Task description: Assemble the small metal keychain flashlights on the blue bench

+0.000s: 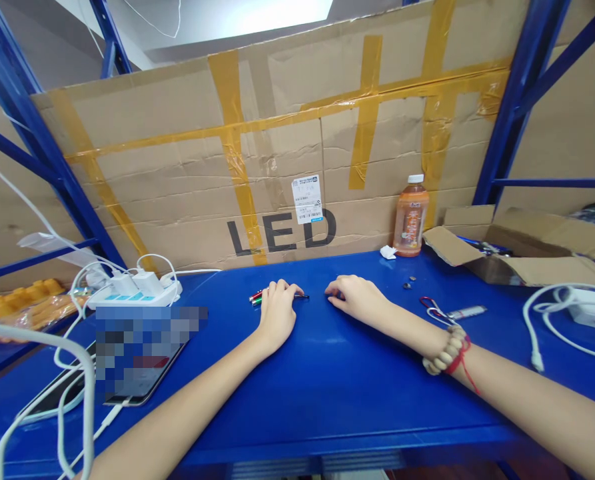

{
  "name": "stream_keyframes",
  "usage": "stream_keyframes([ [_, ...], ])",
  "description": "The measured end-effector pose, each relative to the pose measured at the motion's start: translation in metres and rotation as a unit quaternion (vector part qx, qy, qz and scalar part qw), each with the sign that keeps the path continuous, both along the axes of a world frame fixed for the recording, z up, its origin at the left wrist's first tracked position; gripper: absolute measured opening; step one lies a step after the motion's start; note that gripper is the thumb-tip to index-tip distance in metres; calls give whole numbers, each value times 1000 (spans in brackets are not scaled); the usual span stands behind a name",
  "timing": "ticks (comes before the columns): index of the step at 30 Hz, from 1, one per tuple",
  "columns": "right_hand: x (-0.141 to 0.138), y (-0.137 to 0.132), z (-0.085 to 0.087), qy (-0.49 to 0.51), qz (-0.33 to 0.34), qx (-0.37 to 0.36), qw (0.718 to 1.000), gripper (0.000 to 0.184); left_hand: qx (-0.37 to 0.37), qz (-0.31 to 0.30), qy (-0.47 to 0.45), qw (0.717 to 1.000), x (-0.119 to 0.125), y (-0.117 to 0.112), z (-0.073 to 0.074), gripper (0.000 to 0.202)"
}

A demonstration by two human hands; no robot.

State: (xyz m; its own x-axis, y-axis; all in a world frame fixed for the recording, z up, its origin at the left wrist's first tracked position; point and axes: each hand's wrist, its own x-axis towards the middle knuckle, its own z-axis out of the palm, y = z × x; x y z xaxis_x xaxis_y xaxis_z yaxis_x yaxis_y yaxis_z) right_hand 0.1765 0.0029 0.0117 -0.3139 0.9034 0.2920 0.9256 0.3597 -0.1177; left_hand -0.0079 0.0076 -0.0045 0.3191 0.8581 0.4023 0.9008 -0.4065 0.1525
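Observation:
Several slim pens [256,299] lie together on the blue tabletop, with a red end and a green end showing on the left and a dark tip on the right. My left hand [278,313] covers their middle, its fingers bent down around them. To the right, my right hand [354,297] rests on the tabletop apart from the pens. Its fingers are loosely bent, and nothing shows in them. A beaded bracelet [447,350] with a red string is on my right wrist.
At left are a phone [150,373], white cables and a power strip [132,293]. A large cardboard panel [192,180] stands behind. An orange drink bottle [410,217], crumpled tissue [388,252], open cardboard box [517,267], red carabiner [430,303] and white charger [594,308] are at right.

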Motion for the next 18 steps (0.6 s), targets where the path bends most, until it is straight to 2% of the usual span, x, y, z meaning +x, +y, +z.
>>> stream_keyframes([
  [9, -1, 0, 1, -12, -8, -6, 1000, 20, -7, 17, 36, 999, 1, -3, 3, 44],
  [18, -2, -2, 2, -22, -7, -5, 1000, 22, -15, 18, 35, 999, 0, -3, 4, 39],
])
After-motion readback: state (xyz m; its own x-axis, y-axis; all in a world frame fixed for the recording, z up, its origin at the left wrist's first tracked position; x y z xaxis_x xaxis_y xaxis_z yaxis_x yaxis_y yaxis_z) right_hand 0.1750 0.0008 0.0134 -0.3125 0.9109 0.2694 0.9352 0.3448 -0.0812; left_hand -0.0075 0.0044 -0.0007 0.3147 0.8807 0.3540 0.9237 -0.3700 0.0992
